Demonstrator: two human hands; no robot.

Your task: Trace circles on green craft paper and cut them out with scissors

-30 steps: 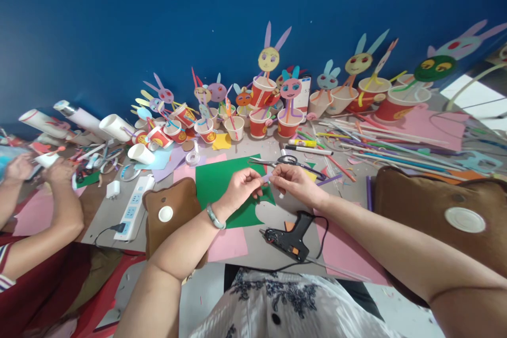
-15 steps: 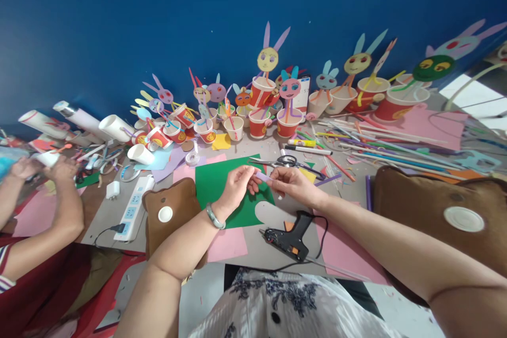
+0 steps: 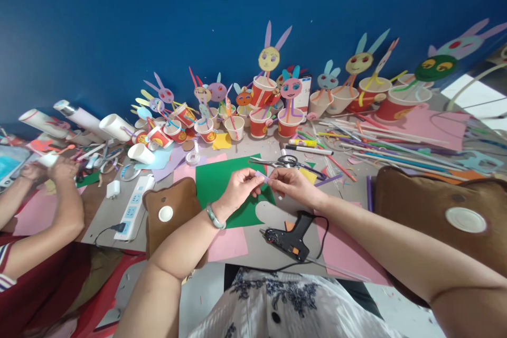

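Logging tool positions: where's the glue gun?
Head view, lower centre-right: the black glue gun lies between the right hand and the table's near edge, with pink sheets on both sides.

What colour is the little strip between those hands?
The strip is pale purple, best seen in the head view.

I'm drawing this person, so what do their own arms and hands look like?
The left hand and right hand wear no gloves, and the forearms have no sleeves on them. A smooth, rounded grey-green bangle circles the left wrist; none shows on the right.
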